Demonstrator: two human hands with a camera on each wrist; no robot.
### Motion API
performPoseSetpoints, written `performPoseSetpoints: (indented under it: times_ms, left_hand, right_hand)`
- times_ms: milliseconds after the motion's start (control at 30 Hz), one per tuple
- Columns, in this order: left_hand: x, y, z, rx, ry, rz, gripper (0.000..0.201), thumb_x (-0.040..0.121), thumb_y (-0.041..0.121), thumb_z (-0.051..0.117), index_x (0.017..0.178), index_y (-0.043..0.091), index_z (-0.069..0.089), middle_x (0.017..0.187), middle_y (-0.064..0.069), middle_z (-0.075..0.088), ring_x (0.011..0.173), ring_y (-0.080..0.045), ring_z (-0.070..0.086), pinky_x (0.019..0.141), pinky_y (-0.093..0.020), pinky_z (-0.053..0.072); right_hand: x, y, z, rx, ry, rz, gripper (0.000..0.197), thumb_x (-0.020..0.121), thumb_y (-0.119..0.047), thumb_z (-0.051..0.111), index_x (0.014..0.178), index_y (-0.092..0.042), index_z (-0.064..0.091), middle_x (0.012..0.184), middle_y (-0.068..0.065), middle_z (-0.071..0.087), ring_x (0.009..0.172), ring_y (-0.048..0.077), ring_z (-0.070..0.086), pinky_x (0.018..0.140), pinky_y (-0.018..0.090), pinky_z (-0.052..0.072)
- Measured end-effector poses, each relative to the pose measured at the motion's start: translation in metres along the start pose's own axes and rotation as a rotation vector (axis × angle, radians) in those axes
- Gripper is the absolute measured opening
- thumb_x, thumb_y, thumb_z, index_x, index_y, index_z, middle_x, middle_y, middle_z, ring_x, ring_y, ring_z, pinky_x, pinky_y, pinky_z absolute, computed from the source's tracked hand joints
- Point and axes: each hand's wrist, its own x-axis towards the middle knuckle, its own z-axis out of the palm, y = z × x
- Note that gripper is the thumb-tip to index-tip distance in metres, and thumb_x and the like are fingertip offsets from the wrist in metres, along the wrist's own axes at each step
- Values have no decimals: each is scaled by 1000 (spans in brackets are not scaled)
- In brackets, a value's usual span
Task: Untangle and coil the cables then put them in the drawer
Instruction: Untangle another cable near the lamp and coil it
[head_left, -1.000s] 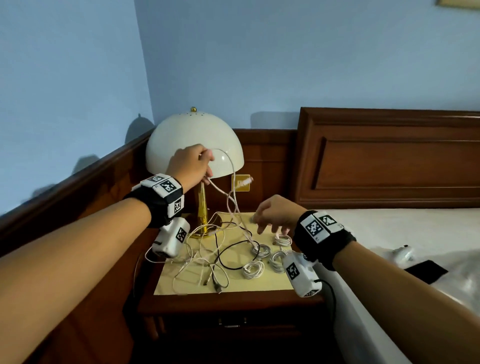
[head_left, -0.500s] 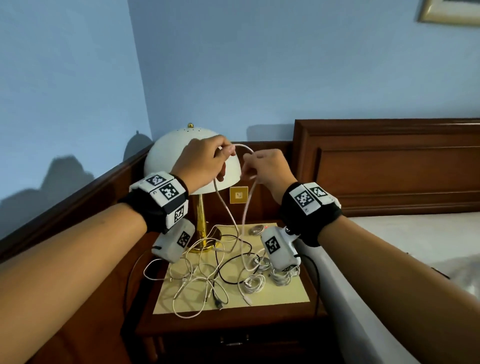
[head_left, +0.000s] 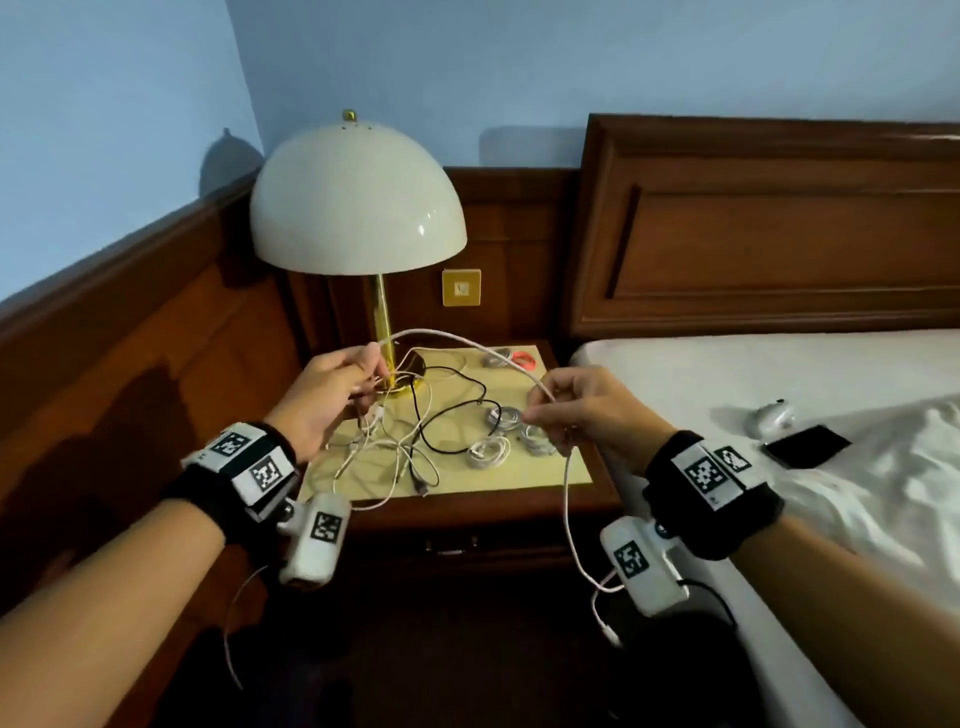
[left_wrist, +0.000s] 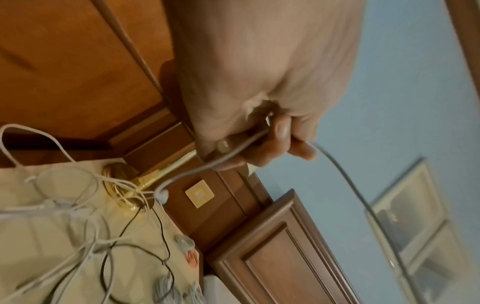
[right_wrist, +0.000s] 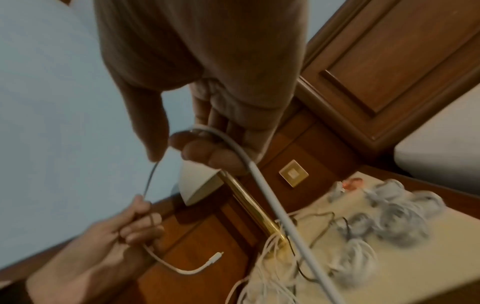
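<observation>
One white cable (head_left: 457, 338) arcs between my two hands above the nightstand (head_left: 467, 506). My left hand (head_left: 371, 374) grips it close to one end, and the short tail with the plug (right_wrist: 215, 257) dangles below the fist. My right hand (head_left: 535, 410) pinches the same cable (right_wrist: 249, 162) further along, and the rest hangs over the nightstand's front edge. On the yellow mat (head_left: 561, 473) lies a tangle of white and black cables (head_left: 410, 452), with several coiled white cables (head_left: 488, 449) beside it. The drawer front (head_left: 457, 545) is closed.
A white dome lamp (head_left: 358, 202) on a brass stem stands at the back of the nightstand. A red coil (head_left: 522, 358) lies at the mat's far edge. The bed (head_left: 727, 374) is at the right, with a black phone (head_left: 808, 441) and a small white object (head_left: 774, 415) on it.
Both hands have dropped from in front of the lampshade and moved apart, stretching the white cable between them. Its long end now hangs off the nightstand's front.
</observation>
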Motion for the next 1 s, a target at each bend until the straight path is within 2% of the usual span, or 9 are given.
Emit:
performPoseSetpoints:
  times_ms: [100, 167, 300, 400, 500, 567, 633, 733, 1000]
  left_hand:
    - [-27, -13, 28, 16, -72, -21, 31, 95, 32, 48, 78, 9, 58, 55, 16, 51, 53, -8, 37, 55, -19, 35]
    - [-42, -21, 43, -14, -122, -39, 34, 88, 40, 52, 73, 10, 61, 60, 8, 48, 53, -7, 37, 55, -19, 35]
    - [-68, -50, 47, -48, -113, -122, 40, 79, 46, 53, 65, 9, 55, 63, 6, 55, 59, -7, 48, 56, -19, 38]
    - [-89, -85, 23, -295, -102, -221, 46, 69, 56, 73, 62, 13, 57, 46, 9, 41, 45, -5, 37, 56, -23, 34]
    - [-108, -113, 0, -511, -4, -323, 45, 51, 55, 88, 60, 20, 61, 46, 11, 30, 41, -6, 33, 54, -22, 38]
    - [-119, -121, -1, -564, 1, -375, 38, 57, 48, 86, 63, 18, 63, 47, 10, 30, 41, -5, 33, 54, -21, 40]
    - [-124, -123, 4, -634, 1, -437, 28, 78, 39, 68, 64, 16, 62, 47, 10, 30, 39, -5, 31, 53, -21, 36]
    - [-126, -120, 9, -767, 65, -486, 33, 92, 32, 47, 64, 18, 58, 46, 10, 28, 36, -3, 25, 48, -17, 25]
    - [-123, -100, 8, -988, 229, -213, 28, 96, 32, 39, 72, 24, 51, 52, 11, 28, 40, -4, 22, 49, -18, 20]
  right_hand:
    - [-8, 29, 24, 0, -32, 57, 19, 78, -3, 75, 78, -7, 57, 49, 5, 54, 41, 15, 47, 47, 27, 39]
    - [-11, 41, 40, 34, -8, 50, 21, 78, -6, 76, 75, -10, 55, 47, -2, 53, 40, 11, 45, 44, 24, 39]
    - [-25, 62, 56, 244, 241, -26, 25, 78, -5, 76, 69, -9, 53, 49, 1, 41, 40, 9, 31, 39, 18, 26]
    - [-44, 84, 46, 338, 402, 8, 25, 77, -2, 75, 67, -9, 53, 47, -2, 39, 37, 6, 27, 35, 16, 22]
    - [-58, 110, 30, 317, 533, 89, 25, 70, 1, 77, 69, -12, 56, 48, -2, 44, 36, 7, 31, 35, 17, 24]
    - [-66, 119, 26, 261, 570, 124, 27, 68, 3, 79, 70, -13, 57, 49, -1, 47, 37, 8, 37, 36, 19, 28]
    - [-69, 127, 29, 216, 590, 139, 27, 69, 3, 79, 67, -13, 58, 50, 0, 48, 39, 8, 40, 37, 18, 32]
    - [-66, 138, 37, 144, 600, 165, 26, 70, 1, 79, 66, -11, 57, 53, 1, 51, 41, 8, 42, 40, 19, 35]
    - [-71, 171, 82, 13, 444, 311, 18, 75, -8, 79, 70, -13, 62, 59, 1, 57, 45, 7, 48, 47, 21, 41]
